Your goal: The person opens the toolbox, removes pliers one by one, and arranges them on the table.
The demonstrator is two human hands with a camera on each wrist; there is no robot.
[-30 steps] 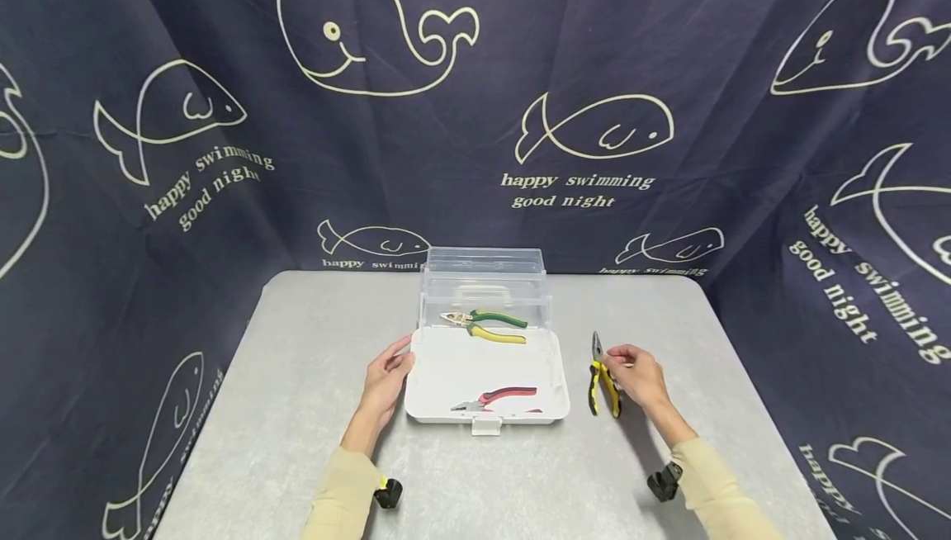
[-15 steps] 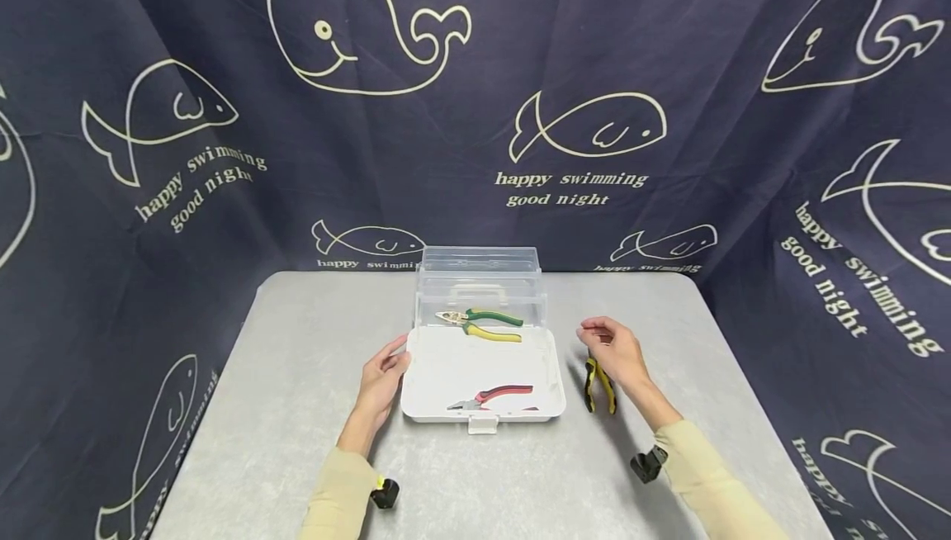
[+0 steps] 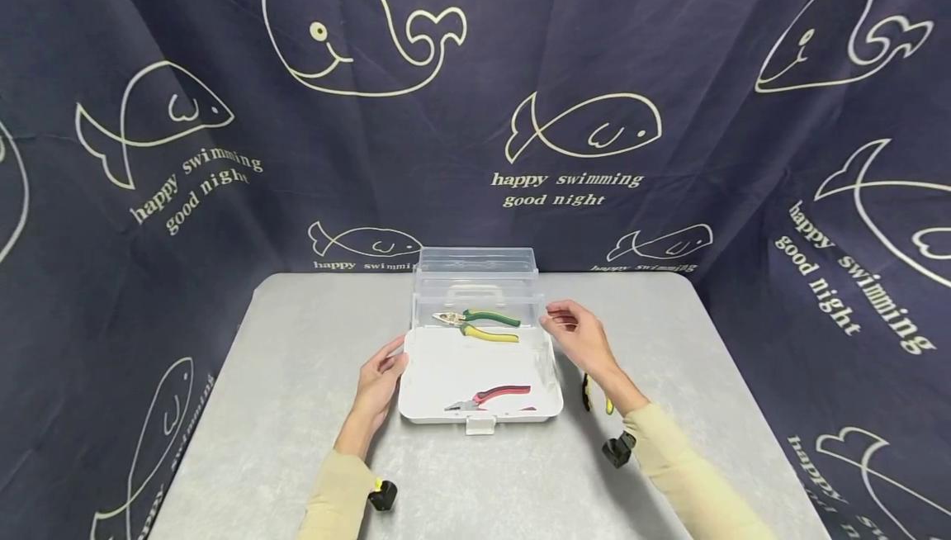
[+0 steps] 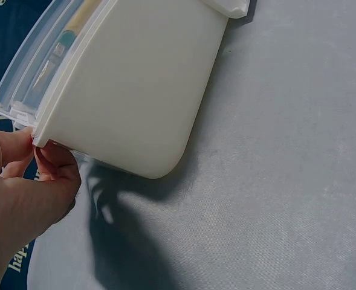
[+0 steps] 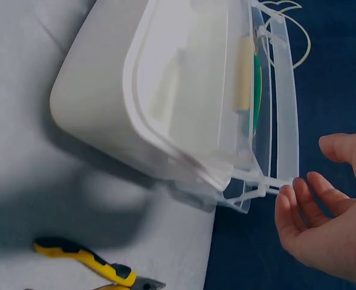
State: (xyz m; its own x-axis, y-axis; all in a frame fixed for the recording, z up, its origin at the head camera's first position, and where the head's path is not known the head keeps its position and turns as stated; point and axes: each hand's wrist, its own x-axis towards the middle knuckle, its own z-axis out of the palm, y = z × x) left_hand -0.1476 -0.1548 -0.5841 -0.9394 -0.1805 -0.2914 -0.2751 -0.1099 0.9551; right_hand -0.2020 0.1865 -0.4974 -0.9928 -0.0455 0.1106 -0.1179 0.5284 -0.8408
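A white toolbox (image 3: pixel 520 419) stands with its clear stepped trays (image 3: pixel 475 261) raised at the back. My left hand (image 3: pixel 377 387) pinches its rim at the left rear corner, thumb against fingers in the left wrist view. My right hand (image 3: pixel 582 340) is beside the trays' right end; its fingers are loosely bent with nothing between them, fingertips right at the white hinge arm (image 5: pixel 259 181) in the right wrist view. Pliers with green and yellow handles (image 3: pixel 494 317) lie in the lowest tray. Red-handled pliers (image 3: pixel 505 392) rest inside the box at the front, partly hidden by its wall.
Needle-nose pliers with black and yellow handles (image 5: pixel 93 260) lie on the grey table (image 3: pixel 297 325) right of the box, partly covered by my right forearm in the head view. A dark curtain (image 3: pixel 416 152) with whale and fish drawings hangs behind the table.
My right hand has moved left and away from me, from beside the needle-nose pliers to the trays' right end. The left hand stays at the box rim. The view has shifted slightly.
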